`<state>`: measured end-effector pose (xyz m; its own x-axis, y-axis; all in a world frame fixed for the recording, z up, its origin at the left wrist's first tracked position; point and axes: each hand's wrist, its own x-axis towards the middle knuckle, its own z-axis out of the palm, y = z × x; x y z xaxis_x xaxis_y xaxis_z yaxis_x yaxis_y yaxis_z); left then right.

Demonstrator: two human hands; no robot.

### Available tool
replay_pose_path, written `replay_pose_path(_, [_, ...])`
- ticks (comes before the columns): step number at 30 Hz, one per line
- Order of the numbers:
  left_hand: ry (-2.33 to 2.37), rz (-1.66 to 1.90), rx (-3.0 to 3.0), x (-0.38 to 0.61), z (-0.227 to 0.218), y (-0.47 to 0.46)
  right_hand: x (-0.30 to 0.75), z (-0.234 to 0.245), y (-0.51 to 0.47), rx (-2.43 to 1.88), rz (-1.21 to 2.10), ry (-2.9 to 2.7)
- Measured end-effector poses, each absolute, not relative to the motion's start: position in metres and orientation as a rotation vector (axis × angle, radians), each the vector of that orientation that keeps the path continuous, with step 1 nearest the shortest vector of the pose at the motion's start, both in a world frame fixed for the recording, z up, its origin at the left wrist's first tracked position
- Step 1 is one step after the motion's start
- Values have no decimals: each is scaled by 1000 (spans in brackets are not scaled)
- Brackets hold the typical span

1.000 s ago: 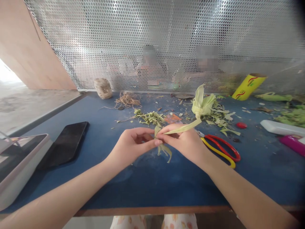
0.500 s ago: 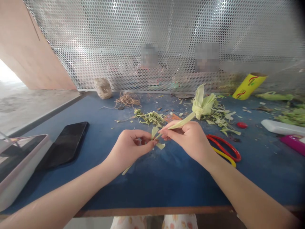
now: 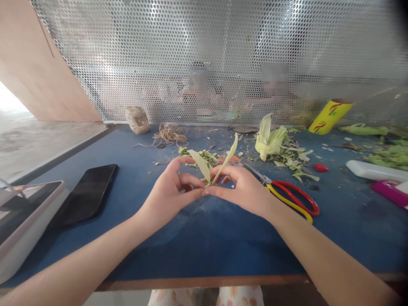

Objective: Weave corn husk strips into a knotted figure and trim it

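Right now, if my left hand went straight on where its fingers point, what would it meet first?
Your left hand would most likely meet your right hand first; their fingers are close together at the pale green strips, though any small gap is hard to judge.

Two pale-green leafy strips (image 3: pixel 200 164), splayed upward, apparently joined low between the fingers (image 3: pixel 193 195)

Bare arms (image 3: pixel 95 248) reached from eight and four o'clock; left hand (image 3: pixel 170 187) and right hand (image 3: pixel 247 191) pinched, thumb tips (image 3: pixel 213 190) meeting.
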<state>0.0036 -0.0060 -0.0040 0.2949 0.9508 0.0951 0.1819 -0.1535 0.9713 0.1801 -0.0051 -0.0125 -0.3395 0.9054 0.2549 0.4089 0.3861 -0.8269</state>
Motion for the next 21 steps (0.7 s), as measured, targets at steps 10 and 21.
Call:
replay_pose_path(10, [1065, 911, 1520, 2, 1, -7, 173, -12, -8, -962, 633, -1817])
replay_pose_path(21, [1095, 977, 1523, 5, 3, -7, 172, -15, -10, -1078, 927, -1807])
